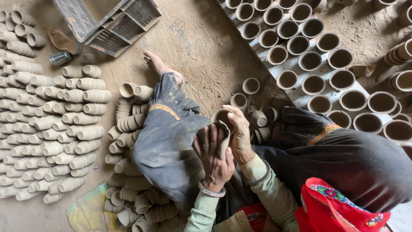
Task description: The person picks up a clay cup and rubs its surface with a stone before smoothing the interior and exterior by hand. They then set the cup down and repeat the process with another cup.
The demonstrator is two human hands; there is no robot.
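The left hand [213,157] wrapped its fingers [210,139] closed around a grey cloth [214,129], pressed against the clay cup [222,117]; the right hand [239,133] gripped the cup's rim.

Both hands, left hand [213,155], right hand [238,136], gripping clay cup [221,117]

Both forearms were bent inward over the lap. L hand [213,154] was cupped w/ fingers curled and spread upward; R hand [238,134] was closed around beside it, thumb on top.
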